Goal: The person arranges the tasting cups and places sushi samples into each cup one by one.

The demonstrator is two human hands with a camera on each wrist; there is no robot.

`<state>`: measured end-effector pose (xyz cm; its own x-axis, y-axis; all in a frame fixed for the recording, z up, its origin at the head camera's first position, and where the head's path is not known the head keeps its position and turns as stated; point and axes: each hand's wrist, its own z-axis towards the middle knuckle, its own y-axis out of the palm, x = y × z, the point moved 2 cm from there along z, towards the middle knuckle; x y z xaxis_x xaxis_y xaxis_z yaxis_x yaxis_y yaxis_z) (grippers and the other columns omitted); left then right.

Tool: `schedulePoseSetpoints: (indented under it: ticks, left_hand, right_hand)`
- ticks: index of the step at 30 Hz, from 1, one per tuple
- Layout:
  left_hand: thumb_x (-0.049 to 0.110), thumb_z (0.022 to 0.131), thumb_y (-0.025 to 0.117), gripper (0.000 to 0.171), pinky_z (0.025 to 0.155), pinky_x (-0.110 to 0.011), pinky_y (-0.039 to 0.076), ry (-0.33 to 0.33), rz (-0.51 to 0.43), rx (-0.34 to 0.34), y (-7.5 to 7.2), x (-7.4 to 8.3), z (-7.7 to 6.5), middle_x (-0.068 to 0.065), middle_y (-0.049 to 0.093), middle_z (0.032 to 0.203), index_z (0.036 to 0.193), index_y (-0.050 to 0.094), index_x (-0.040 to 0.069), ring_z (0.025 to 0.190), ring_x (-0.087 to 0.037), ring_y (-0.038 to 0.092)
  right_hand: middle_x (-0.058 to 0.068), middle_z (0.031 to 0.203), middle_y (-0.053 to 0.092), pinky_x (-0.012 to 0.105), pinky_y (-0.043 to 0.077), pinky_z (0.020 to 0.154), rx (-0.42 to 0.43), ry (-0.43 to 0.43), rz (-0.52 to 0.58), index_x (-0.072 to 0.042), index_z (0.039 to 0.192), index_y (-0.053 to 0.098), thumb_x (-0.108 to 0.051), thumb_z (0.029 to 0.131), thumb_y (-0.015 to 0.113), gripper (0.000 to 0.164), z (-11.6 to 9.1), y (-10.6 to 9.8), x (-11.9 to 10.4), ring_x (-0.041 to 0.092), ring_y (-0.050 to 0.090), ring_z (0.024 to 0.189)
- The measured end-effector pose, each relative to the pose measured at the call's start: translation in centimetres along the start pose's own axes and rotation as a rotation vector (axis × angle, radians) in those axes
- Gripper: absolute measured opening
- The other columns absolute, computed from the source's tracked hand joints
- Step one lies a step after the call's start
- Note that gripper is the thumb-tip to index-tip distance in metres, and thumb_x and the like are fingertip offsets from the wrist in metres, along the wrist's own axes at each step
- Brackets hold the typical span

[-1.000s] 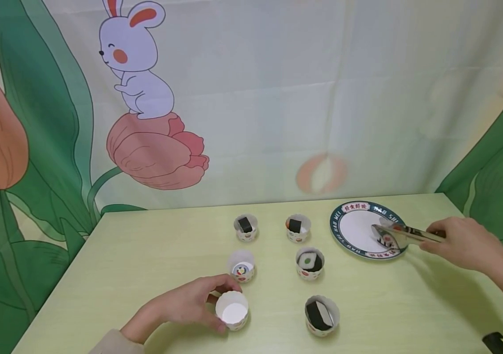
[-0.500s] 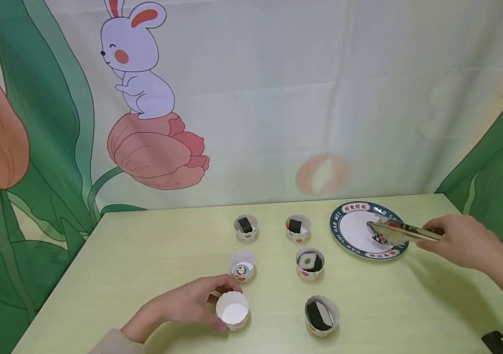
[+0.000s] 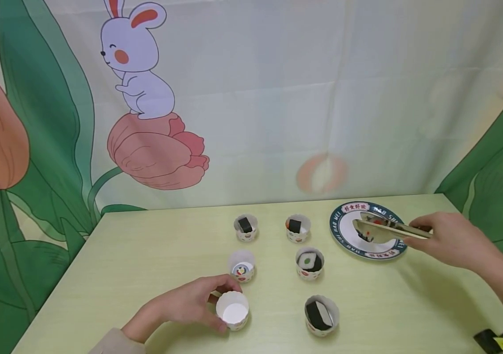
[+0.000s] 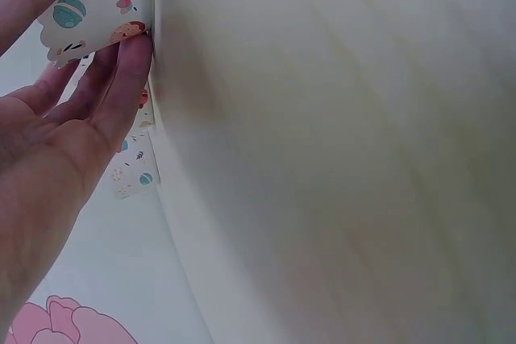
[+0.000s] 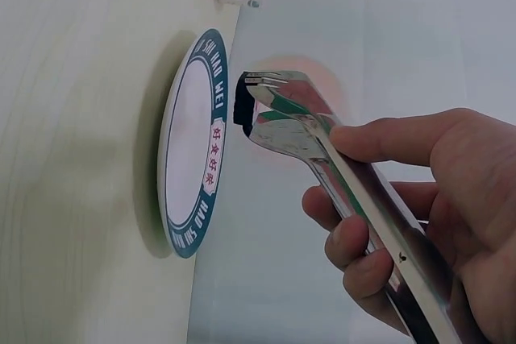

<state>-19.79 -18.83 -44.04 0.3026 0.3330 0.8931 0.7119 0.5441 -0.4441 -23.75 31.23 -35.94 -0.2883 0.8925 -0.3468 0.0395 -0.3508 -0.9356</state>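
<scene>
My left hand (image 3: 193, 302) holds a small white paper baking cup (image 3: 232, 310) on the table, thumb and fingers curled round its sides; the cup's bare white inside shows. In the left wrist view the patterned side of that cup (image 4: 101, 14) sits between the fingers. My right hand (image 3: 459, 241) grips metal food tongs (image 3: 403, 230) over the round plate (image 3: 339, 235), which has a blue lettered rim. Between the tong tips is a dark-wrapped sushi piece (image 5: 241, 104), raised off the plate in the right wrist view. Its far side is hidden by the tongs.
Paper cups with sushi stand at the back left (image 3: 245, 226), back middle (image 3: 298, 227), middle right (image 3: 310, 262) and front right (image 3: 322, 315). Another cup (image 3: 241, 266) with a printed bottom stands just behind the held one. A printed curtain (image 3: 255, 98) hangs behind the table.
My right hand has lifted and shifted slightly left, with the tongs and sushi piece moving left above the plate. My left hand and the cup have stayed in place.
</scene>
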Motion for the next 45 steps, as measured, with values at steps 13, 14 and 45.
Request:
schedulePoseSetpoints:
  ticks: [13,14,45]
  left_hand:
    - [0.007,0.078,0.090,0.058,0.102,-0.036,0.050,0.000,-0.017,-0.001,0.1,0.1,-0.1,-0.010,0.062,0.121,0.126,0.056,0.009,0.117,-0.028,0.057]
    - [0.007,0.078,0.090,0.058,0.102,-0.036,0.050,-0.001,-0.018,0.000,0.1,0.1,-0.1,-0.010,0.062,0.121,0.126,0.056,0.009,0.117,-0.028,0.057]
    - [0.007,0.079,0.090,0.057,0.102,-0.036,0.050,-0.014,-0.018,0.005,0.2,-0.1,0.0,-0.008,0.062,0.120,0.125,0.057,0.011,0.116,-0.026,0.057]
  right_hand:
    - [-0.006,0.078,0.064,0.030,0.039,0.053,0.024,-0.059,-0.014,-0.004,0.102,0.077,-0.028,0.090,0.078,0.027,0.1,0.0,-2.0,0.013,0.049,0.063]
    - [-0.006,0.078,0.064,0.030,0.038,0.053,0.025,-0.062,-0.015,-0.004,0.102,0.077,-0.028,0.090,0.078,0.028,0.2,0.0,-2.1,0.013,0.049,0.063]
    - [-0.008,0.072,0.064,0.027,0.037,0.047,0.043,-0.141,0.079,0.001,0.111,0.076,-0.024,0.091,0.078,0.032,-0.3,0.5,-5.4,0.008,0.045,0.051]
